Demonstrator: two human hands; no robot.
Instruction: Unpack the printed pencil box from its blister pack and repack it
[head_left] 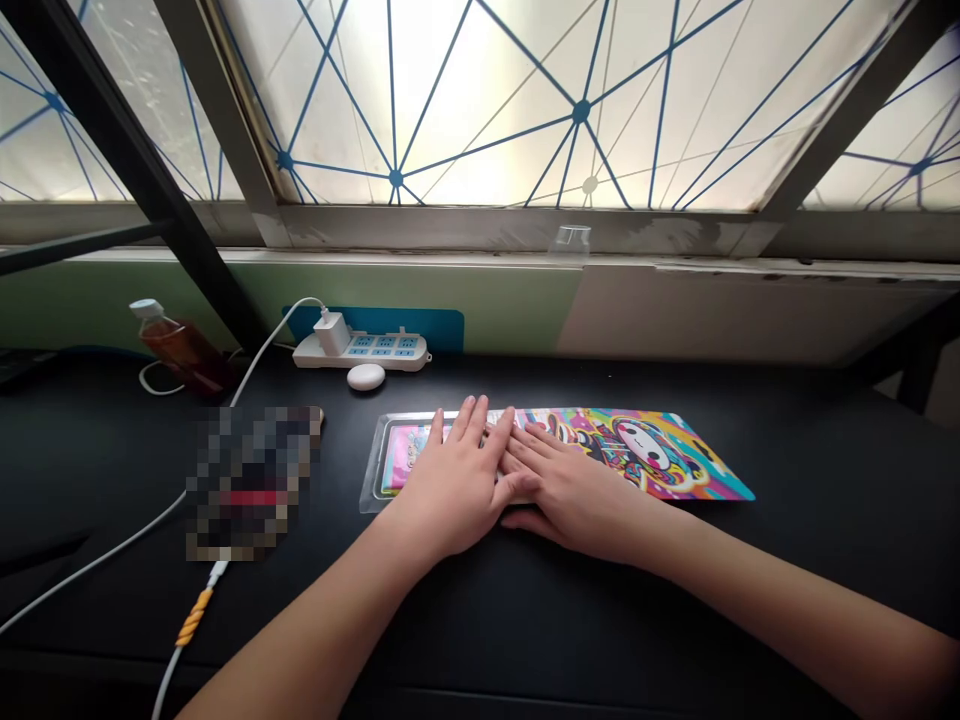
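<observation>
A long, colourful printed card package (671, 455) with a cartoon figure lies flat on the black desk. At its left end is a clear plastic blister tray (373, 470) holding a pink packet (400, 455). My left hand (469, 465) rests flat across the package's left half, fingers stretched out. Against it, my right hand (562, 480) lies palm down over the middle, its fingertips meeting the left hand's index finger and thumb. Both hands hide the centre of the package. Neither grips anything.
On the left, a pixelated phone-like object (255, 485) is plugged into a white cable (169, 665). Behind it stands a bottle of reddish drink (184, 350). A white power strip (409, 352) with a charger and a white oval case (366, 377) sit near the wall below the window.
</observation>
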